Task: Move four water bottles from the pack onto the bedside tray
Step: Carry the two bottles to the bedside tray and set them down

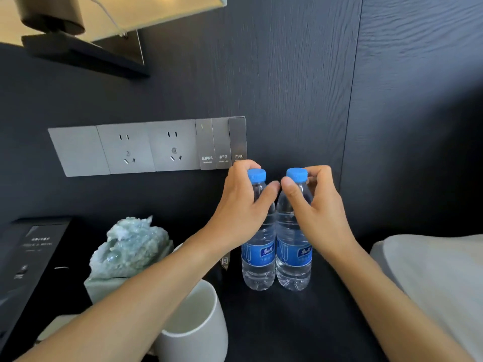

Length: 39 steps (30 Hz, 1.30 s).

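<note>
Two clear water bottles with blue caps and blue labels stand upright, side by side and touching, on the dark bedside surface (287,322). My left hand (243,205) grips the neck of the left bottle (258,259) just under its cap. My right hand (316,205) holds the neck of the right bottle (294,259) the same way. Both bottle bases rest on the surface. No pack of bottles is in view, and I cannot make out a tray's rim.
A white mug (193,325) stands at the front under my left forearm. A green jade-like ornament (130,252) sits to the left, beside a dark sign stand (34,259). A socket and switch panel (146,147) is on the dark wall. White bedding (431,278) lies at the right.
</note>
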Motion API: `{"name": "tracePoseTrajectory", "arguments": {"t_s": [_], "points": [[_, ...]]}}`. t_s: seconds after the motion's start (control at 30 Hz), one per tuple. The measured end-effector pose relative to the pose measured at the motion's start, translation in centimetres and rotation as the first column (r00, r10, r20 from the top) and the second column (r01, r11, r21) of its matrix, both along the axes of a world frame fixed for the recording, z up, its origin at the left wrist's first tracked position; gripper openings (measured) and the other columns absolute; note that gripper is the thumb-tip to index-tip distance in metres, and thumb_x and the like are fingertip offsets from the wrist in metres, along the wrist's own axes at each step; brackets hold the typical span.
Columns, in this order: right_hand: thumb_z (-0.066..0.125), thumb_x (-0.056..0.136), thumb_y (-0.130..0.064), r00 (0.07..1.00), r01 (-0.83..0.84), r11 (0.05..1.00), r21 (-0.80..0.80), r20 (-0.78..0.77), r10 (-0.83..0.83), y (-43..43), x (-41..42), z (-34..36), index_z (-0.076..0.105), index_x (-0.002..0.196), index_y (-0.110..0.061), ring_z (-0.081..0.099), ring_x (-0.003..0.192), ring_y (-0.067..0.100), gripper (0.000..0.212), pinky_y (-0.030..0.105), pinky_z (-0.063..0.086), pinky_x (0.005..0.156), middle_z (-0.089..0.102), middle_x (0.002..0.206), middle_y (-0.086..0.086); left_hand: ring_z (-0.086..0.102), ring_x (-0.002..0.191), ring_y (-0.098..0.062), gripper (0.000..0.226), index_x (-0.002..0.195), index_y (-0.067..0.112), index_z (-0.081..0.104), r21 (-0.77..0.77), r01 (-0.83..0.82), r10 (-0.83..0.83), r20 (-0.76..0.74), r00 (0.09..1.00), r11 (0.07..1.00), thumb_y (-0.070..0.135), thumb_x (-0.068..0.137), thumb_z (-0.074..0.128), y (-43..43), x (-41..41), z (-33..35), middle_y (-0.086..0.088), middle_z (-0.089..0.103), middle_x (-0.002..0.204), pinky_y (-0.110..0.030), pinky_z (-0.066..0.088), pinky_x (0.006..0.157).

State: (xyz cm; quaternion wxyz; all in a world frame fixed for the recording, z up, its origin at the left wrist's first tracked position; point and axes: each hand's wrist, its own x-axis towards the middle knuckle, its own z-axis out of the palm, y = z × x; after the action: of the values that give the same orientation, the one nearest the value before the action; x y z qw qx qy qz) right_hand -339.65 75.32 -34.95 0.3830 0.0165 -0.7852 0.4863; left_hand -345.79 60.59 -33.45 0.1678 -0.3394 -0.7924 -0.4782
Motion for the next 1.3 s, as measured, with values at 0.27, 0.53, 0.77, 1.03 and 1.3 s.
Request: {"name": "tracePoseTrajectory", "arguments": {"t_s": [0.27, 0.53, 0.77, 1.03, 1.3], "points": [[0.062, 0.092, -0.051, 0.987, 0.04, 0.986, 0.16, 0.148, -0.064, 0.9, 1.1, 0.6, 0.059, 0.088, -0.028, 0.049, 0.091, 0.001, 0.024, 0.018, 0.036, 0.067, 0.053, 0.086, -0.005, 0.066, 0.086, -0.017, 0.048, 0.127, 0.044, 0.033, -0.18, 0.154, -0.108, 0.242, 0.964, 0.972, 0.03, 0.094, 0.064, -2.2, 0.3, 1.0, 0.003, 0.066, 0.101, -0.04, 0.057, 0.082], [0.068, 0.091, -0.043, 0.982, -0.082, 0.992, 0.092, 0.179, 0.065, 2.4, 1.8, 1.5, 0.074, 0.111, -0.027, 0.072, 0.093, 0.018, 0.026, 0.037, 0.059, 0.084, 0.077, 0.095, -0.002, 0.067, 0.094, -0.006, 0.055, 0.132, 0.033, 0.044, -0.266, 0.137, -0.062, 0.273, 0.96, 0.954, 0.035, 0.089, 0.078, -3.5, 0.4, 1.2, 0.011, 0.07, 0.11, -0.029, 0.056, 0.085], [0.049, 0.105, -0.027, 0.965, -0.211, 0.976, 0.056, 0.172, 0.199, 2.4, 2.3, 0.9, 0.061, 0.122, -0.037, 0.069, 0.105, 0.017, 0.022, 0.038, 0.055, 0.098, 0.074, 0.112, 0.001, 0.067, 0.095, -0.004, 0.064, 0.117, 0.025, 0.044, -0.272, 0.041, 0.018, 0.212, 0.977, 0.961, 0.046, 0.076, 0.087, -2.3, 0.8, 1.6, 0.014, 0.066, 0.11, -0.022, 0.053, 0.071], [0.056, 0.095, -0.05, 0.979, -0.083, 0.983, 0.162, 0.197, 0.05, 2.3, 2.5, 0.5, 0.056, 0.095, -0.051, 0.054, 0.098, 0.004, 0.001, 0.018, 0.044, 0.077, 0.057, 0.094, -0.01, 0.07, 0.105, -0.014, 0.048, 0.127, 0.029, 0.057, -0.219, 0.148, -0.058, 0.374, 0.926, 0.964, 0.026, 0.086, 0.08, -2.5, 0.7, 3.0, 0.007, 0.07, 0.117, -0.047, 0.059, 0.099], [0.069, 0.093, -0.036, 0.984, -0.088, 0.992, 0.086, 0.159, 0.074, 3.5, 2.2, 0.4, 0.064, 0.127, -0.03, 0.072, 0.096, 0.012, 0.035, 0.029, 0.06, 0.081, 0.074, 0.105, -0.006, 0.067, 0.114, -0.019, 0.056, 0.133, 0.03, 0.056, -0.199, 0.092, -0.016, 0.355, 0.935, 0.976, 0.038, 0.085, 0.082, -2.6, 1.0, 2.3, 0.005, 0.066, 0.121, -0.051, 0.058, 0.1]]}}
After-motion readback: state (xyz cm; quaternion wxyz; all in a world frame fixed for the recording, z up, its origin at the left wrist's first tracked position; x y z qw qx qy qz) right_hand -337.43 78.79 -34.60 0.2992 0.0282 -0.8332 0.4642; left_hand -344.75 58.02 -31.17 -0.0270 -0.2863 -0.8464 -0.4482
